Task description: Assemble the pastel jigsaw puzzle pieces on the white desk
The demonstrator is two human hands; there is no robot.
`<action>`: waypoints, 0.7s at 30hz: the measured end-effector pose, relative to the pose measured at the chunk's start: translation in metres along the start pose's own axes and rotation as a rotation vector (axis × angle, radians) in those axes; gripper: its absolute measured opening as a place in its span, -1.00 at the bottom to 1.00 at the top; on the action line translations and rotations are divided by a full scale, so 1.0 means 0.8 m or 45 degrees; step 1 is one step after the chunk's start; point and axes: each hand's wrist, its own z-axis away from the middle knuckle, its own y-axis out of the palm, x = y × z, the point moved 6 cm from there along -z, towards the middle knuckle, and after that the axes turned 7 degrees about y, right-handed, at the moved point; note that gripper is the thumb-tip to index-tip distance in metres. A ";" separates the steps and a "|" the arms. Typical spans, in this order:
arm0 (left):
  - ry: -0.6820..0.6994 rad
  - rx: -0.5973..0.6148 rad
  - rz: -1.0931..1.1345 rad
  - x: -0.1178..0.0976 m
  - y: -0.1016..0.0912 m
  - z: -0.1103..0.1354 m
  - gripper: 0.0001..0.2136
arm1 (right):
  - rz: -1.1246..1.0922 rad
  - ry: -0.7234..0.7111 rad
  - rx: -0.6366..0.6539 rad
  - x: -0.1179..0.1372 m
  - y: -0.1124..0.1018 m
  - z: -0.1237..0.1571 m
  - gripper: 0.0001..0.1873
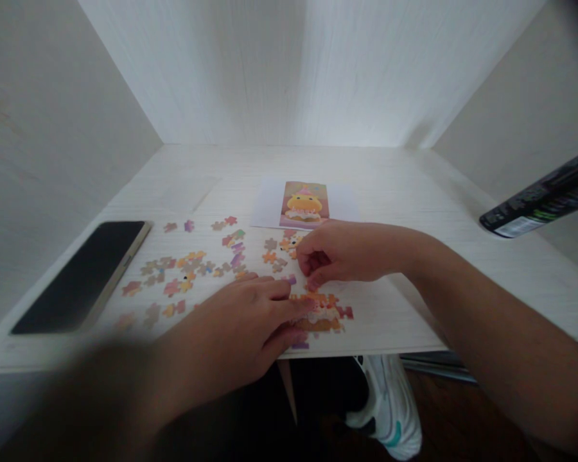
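Note:
A partly joined jigsaw puzzle [325,316], showing an orange and white cake, lies near the front edge of the white table. My left hand [257,314] rests over its left side, fingers stretched out and the index fingertip touching the joined pieces. Just above its top edge, my right hand [334,253] is pinched at thumb and fingertips on a small orange puzzle piece [312,288], mostly hidden by the fingers. Loose grey and orange pieces [270,257] lie left of my right hand. Behind it stands the picture card [304,205] with a yellow figure in a party hat.
Several loose puzzle pieces [192,260] are scattered across the left of the table. A dark-screened phone [84,276] lies at the far left. A black can [539,196] stands at the right. White panels enclose the back and sides.

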 end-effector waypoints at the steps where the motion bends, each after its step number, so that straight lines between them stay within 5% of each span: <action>1: 0.002 -0.007 -0.004 0.000 0.000 0.000 -0.76 | -0.011 -0.006 0.014 0.000 0.001 0.000 -0.88; 21: 0.005 -0.007 -0.026 0.002 0.001 -0.002 -0.73 | 0.025 0.092 -0.028 -0.002 0.003 -0.008 -0.83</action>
